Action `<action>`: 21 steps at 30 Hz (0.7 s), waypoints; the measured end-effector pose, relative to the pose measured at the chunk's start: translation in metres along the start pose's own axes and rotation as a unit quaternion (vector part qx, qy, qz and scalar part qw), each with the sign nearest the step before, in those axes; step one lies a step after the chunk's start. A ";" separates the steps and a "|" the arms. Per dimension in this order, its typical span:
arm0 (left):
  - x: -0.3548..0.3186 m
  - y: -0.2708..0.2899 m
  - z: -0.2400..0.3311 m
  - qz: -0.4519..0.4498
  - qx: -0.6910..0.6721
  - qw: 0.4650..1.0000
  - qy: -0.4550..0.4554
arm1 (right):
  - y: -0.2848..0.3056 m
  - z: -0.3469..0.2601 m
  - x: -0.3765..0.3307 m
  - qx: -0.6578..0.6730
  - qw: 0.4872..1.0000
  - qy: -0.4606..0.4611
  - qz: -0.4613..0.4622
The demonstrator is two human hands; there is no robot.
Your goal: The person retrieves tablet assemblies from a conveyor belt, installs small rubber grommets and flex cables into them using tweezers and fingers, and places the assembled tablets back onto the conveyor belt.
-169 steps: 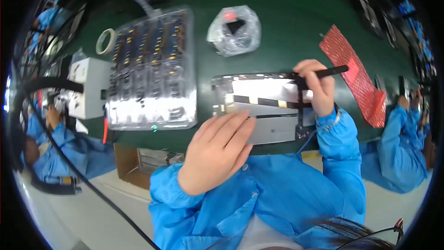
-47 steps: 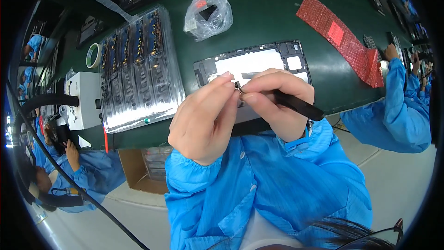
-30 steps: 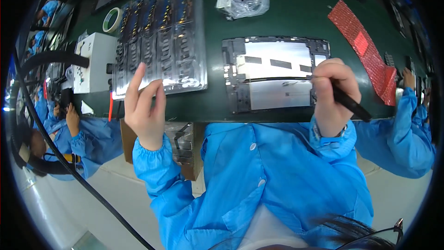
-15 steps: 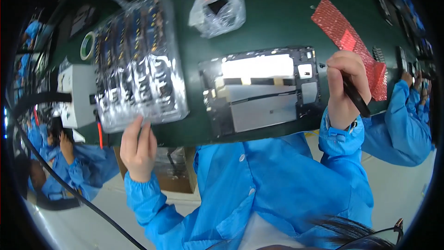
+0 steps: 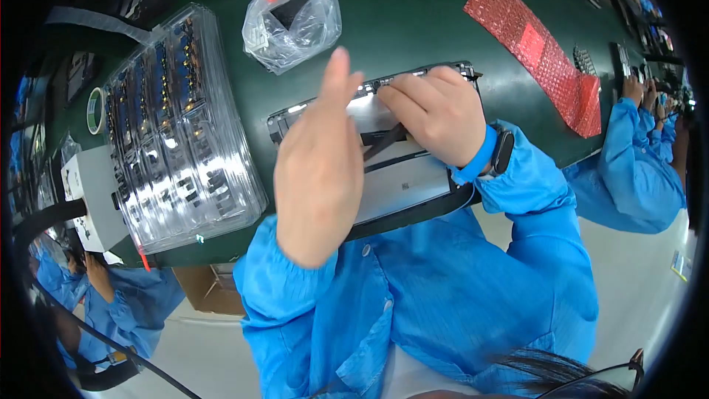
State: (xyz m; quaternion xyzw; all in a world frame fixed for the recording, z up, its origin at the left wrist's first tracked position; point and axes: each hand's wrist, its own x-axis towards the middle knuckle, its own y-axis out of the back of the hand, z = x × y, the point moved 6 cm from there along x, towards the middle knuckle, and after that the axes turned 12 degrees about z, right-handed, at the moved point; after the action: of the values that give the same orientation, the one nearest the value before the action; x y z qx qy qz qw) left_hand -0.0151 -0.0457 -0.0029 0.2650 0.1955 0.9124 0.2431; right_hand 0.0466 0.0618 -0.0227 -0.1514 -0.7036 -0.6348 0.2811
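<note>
A tablet-like device with its back off (image 5: 406, 186) lies on the green table in front of me, showing a silver-grey panel and a dark frame. My left hand (image 5: 319, 170) is over its left part, slightly blurred, with the back up and two fingers stretched away from me. The other left fingers are hidden. My right hand (image 5: 439, 114) is curled over the device's upper right part, closed on a slim black tool (image 5: 385, 143) that shows below the fingers. The tool's working end is hidden, so contact with the device cannot be seen.
Left lies a stack of clear plastic trays (image 5: 236, 192) with circuit boards, beside a white box (image 5: 100, 192) and green tape roll (image 5: 95, 111). A clear plastic bag (image 5: 292, 18) sits at the back, red bubble wrap (image 5: 532, 44) at the right. Co-workers sit on both sides.
My left hand has left the tray edge and come right, over the device. My right hand has moved left with the black tool, onto the device. The view has shifted a little.
</note>
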 end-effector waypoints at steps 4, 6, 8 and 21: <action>0.002 -0.027 -0.029 -0.061 0.008 0.998 0.026 | 0.002 0.003 -0.003 0.002 1.000 -0.016 -0.005; 0.000 -0.029 -0.033 -0.070 -0.008 0.997 0.013 | 0.005 0.003 -0.003 0.004 1.000 -0.008 0.008; 0.001 -0.030 -0.035 -0.063 -0.018 0.998 0.018 | 0.004 0.004 -0.004 0.006 1.000 -0.012 0.019; -0.003 -0.035 -0.030 -0.130 0.053 0.990 -0.006 | -0.006 0.004 -0.007 -0.009 0.999 -0.040 -0.010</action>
State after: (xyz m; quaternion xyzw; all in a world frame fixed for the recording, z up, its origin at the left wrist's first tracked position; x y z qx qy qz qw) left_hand -0.0181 -0.0260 -0.0448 0.2556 0.2751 0.8598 0.3461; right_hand 0.0477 0.0662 -0.0313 -0.1717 -0.7101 -0.6372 0.2454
